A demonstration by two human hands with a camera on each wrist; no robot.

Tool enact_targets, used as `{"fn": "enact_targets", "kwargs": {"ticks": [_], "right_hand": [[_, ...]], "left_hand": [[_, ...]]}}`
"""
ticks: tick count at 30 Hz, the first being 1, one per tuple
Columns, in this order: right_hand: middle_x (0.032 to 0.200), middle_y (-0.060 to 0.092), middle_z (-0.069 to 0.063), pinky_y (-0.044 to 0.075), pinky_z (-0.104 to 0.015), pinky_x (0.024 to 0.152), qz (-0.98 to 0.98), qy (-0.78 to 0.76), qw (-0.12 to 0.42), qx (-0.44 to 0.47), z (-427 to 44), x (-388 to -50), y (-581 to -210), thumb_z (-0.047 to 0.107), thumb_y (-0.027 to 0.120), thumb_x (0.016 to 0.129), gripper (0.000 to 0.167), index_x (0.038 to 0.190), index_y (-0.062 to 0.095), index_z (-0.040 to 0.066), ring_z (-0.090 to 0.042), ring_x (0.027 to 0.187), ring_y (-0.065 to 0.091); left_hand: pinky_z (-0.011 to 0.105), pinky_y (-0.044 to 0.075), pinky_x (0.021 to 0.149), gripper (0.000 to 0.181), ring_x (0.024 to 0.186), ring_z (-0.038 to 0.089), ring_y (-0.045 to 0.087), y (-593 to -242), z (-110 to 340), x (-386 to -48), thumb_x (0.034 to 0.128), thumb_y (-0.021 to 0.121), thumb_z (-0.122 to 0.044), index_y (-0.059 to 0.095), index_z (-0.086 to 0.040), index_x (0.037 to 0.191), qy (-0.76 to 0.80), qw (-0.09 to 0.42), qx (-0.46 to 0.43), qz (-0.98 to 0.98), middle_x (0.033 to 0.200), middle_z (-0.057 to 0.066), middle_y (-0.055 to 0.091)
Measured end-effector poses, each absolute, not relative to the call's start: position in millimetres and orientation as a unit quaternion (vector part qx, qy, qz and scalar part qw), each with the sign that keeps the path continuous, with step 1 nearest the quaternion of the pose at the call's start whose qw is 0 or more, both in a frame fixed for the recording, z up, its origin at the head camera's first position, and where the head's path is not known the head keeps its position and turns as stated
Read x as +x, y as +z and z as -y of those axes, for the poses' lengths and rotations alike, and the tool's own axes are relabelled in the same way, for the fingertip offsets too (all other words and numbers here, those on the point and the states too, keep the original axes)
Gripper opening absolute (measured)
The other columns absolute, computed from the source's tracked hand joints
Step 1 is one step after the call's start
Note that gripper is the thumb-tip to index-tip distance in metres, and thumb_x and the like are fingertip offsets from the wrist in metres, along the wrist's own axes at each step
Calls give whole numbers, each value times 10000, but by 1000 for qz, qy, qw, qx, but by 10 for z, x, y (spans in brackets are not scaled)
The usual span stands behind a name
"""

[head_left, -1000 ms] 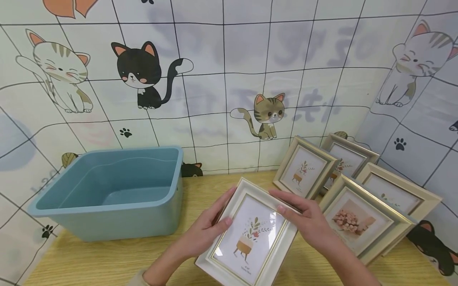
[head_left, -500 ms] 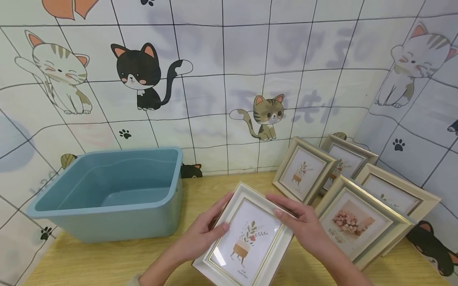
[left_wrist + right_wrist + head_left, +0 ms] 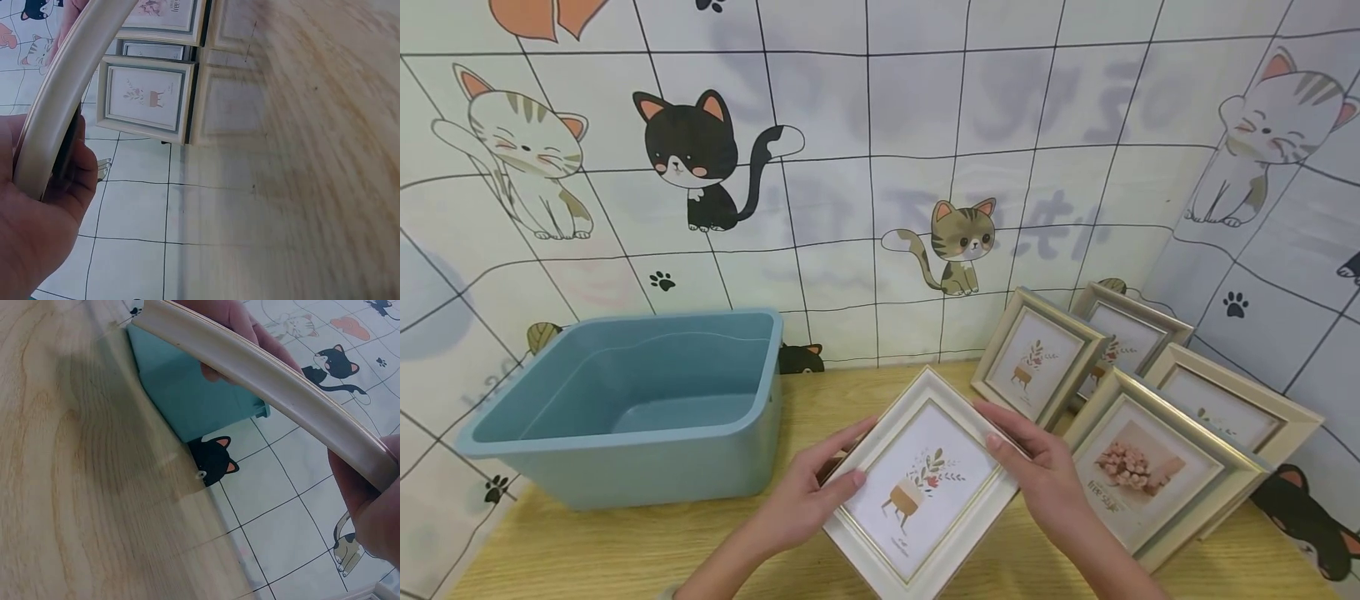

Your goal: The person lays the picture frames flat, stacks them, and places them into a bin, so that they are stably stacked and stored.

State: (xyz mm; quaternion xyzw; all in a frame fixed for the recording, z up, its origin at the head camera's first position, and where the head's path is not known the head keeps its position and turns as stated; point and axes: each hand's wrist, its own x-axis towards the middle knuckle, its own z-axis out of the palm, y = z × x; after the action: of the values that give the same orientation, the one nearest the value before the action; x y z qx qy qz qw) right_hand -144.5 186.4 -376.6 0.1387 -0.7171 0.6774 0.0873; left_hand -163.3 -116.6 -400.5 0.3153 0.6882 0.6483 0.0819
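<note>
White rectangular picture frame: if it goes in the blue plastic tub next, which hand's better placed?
Likely the left hand: it grips the frame nearer the tub; the right hand grips farther away.

We list one cream-white rectangular picture frame (image 3: 922, 487), gold-lined, potted-plant print (image 3: 907, 500) inside, held aslant, lower centre of head view.

Held frame (image 3: 973, 525) looked smooth, satin, with metallic-looking inner trim (image 3: 955, 526); insert (image 3: 917, 487) looked like paper. Tub (image 3: 662, 471) was smooth matt plastic. Worktop (image 3: 312, 187) showed wood grain, glossy enough to reflect.
</note>
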Motion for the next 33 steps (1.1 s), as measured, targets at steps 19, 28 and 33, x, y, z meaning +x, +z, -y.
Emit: {"fn": "enact_targets", "kwargs": {"ticks": [19,28,33], "right_hand": [[1406,620,-48,543,-226,869,729,679,90,27,-1772,-1403,-3873,104,667,1007,425,1423,605,48,-52,1149,622],[1209,699,-205,576,-274,730,760,646,65,6,-1756,-1277,-4051,-3,729,916,472,1378,638,31,-156,905,704],[1203,691,-207,579,-289,744,765,644,22,20,-1796,-1225,-4165,9,740,910,548,1433,578,14,-180,948,714]], "left_hand": [[377,610,705,421,886,214,729,-4071,1251,-1725,1005,648,-50,589,33,1413,678,47,218,-700,1350,290,587],[256,566,754,304,937,117,695,-4073,1301,-1817,939,750,-90,743,-13,1233,626,-8,151,-765,1288,182,678],[247,552,813,283,1083,190,667,-4124,1303,-1874,928,757,-70,752,3,1201,615,-10,140,-776,1276,177,685]]}}
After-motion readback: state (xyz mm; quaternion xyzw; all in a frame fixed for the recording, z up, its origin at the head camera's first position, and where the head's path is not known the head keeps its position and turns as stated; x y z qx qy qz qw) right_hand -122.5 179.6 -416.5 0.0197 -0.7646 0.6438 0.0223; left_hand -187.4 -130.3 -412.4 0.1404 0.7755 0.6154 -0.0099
